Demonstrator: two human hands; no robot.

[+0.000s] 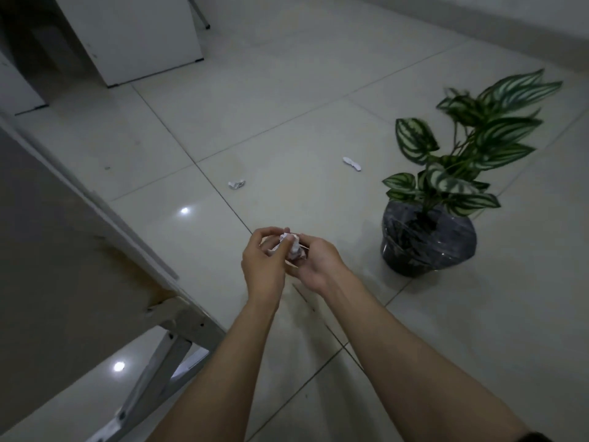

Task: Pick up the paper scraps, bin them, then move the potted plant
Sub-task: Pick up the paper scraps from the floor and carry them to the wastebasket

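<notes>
Both of my hands meet over the tiled floor in the middle of the view. My left hand (263, 260) and my right hand (314, 263) together hold a bundle of crumpled white paper scraps (290, 244) between the fingers. Two more white paper scraps lie on the tiles further away: one small crumpled scrap (236, 184) to the left and one longer scrap (352, 163) nearer the plant. The potted plant (446, 173), with striped green leaves, stands to the right in a dark pot (427, 247) wrapped in clear plastic. No bin is in view.
A table top (57, 250) with a white metal frame (165, 339) fills the left side. White cabinets (134, 36) stand at the back left. A wall skirting (478, 23) runs along the back right. Pale glossy tiles (287, 90) cover the floor.
</notes>
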